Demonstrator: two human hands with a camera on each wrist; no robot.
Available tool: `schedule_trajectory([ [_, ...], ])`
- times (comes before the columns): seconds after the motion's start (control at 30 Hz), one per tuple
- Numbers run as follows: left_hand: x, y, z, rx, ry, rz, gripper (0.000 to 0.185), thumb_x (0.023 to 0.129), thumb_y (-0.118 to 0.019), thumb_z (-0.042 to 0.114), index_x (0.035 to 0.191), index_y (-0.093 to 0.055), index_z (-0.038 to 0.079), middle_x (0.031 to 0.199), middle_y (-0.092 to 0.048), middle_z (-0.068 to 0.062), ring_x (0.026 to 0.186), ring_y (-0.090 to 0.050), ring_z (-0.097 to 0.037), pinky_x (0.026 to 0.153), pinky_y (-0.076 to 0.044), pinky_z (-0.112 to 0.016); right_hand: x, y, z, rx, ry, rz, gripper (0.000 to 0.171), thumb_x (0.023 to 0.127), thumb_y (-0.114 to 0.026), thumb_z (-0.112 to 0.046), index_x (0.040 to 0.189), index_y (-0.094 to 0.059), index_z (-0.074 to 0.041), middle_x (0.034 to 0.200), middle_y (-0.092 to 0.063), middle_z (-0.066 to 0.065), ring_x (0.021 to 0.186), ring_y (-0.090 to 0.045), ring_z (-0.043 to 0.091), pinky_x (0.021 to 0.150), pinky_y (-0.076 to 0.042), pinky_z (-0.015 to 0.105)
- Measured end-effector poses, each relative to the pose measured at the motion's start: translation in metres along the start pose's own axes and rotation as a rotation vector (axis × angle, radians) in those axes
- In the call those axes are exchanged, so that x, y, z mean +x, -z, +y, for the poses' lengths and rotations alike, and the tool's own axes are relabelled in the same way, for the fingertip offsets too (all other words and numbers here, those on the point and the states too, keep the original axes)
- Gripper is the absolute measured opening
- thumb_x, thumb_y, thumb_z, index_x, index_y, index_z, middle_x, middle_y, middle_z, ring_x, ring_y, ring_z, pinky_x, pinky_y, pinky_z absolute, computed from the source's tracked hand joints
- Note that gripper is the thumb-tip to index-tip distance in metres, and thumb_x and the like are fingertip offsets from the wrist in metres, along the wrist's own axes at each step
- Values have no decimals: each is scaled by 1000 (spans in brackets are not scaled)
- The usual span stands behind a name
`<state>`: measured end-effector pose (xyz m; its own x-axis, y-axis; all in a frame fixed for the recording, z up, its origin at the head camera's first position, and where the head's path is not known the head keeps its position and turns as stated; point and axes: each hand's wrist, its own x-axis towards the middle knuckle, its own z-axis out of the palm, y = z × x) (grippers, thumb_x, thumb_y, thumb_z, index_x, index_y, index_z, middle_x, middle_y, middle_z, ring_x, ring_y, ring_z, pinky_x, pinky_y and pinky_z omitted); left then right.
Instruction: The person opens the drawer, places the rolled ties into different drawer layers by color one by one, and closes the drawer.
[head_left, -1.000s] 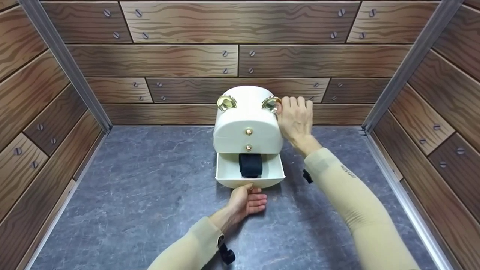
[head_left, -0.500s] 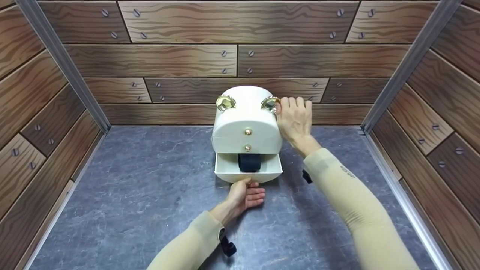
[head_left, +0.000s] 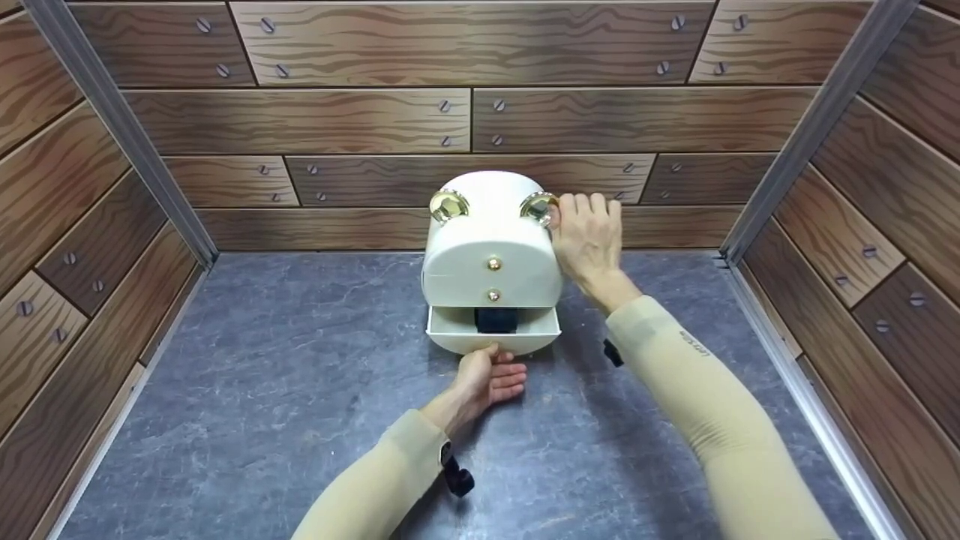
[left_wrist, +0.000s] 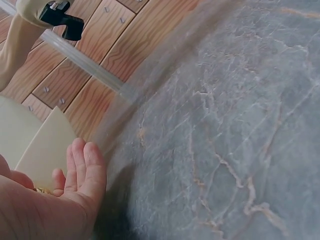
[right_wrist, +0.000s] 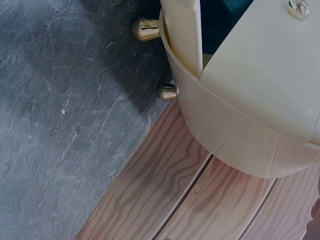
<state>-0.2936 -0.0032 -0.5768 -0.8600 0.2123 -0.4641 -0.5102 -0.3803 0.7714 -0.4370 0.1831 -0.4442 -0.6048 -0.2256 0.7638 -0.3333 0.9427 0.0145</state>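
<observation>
Left hand (head_left: pixel 489 379) nearest the viewer, thumb up against the front of the bottom drawer (head_left: pixel 493 341), fingers loosely curled below it, gripping nothing. Drawer stands partly open from the cream jewellery box (head_left: pixel 491 255); a dark rolled item (head_left: pixel 496 320) lies inside. Box sits mid-table (head_left: pixel 300 390), close to the wood-pattern back wall (head_left: pixel 360 120). Right hand (head_left: pixel 589 240) rests on the box's right side, fingers curled by the gold knob (head_left: pixel 539 208).

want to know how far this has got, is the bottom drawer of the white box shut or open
Partly open. The drawer juts from the white box, a black thing showing inside. The left hand is at its front.
</observation>
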Motion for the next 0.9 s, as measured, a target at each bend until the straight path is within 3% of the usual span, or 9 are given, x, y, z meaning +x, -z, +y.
schedule_trajectory([
  [0.17,5,0,3,-1,-13,10,42,121,-34,28,130,-59,-5,118,-76,-22,105,-76,-28,91,-67,-38,1,0,-2,9,11,10,39,118,-46,-31,102,-62,0,93,-71,23,91,-63,47,85,-45,60],
  [0.4,12,-1,9,9,-17,12,43,121,-35,29,133,-58,-5,106,-74,-15,98,-76,-24,86,-66,-35,3,2,-1,16,-1,-5,42,119,-44,-34,101,-62,0,94,-71,23,91,-63,47,86,-45,60],
  [0.63,23,-3,14,49,-26,13,45,121,-35,28,138,-57,-8,117,-75,-20,96,-76,-23,83,-66,-33,1,1,1,8,-5,2,42,119,-45,-34,102,-63,-1,94,-70,23,92,-62,47,85,-45,60],
  [0.9,29,-4,20,90,-38,21,48,122,-33,28,140,-55,-10,104,-73,-15,86,-74,-21,77,-66,-31,-1,0,1,6,-6,6,42,119,-45,-35,103,-63,0,96,-71,24,94,-63,47,86,-45,60],
])
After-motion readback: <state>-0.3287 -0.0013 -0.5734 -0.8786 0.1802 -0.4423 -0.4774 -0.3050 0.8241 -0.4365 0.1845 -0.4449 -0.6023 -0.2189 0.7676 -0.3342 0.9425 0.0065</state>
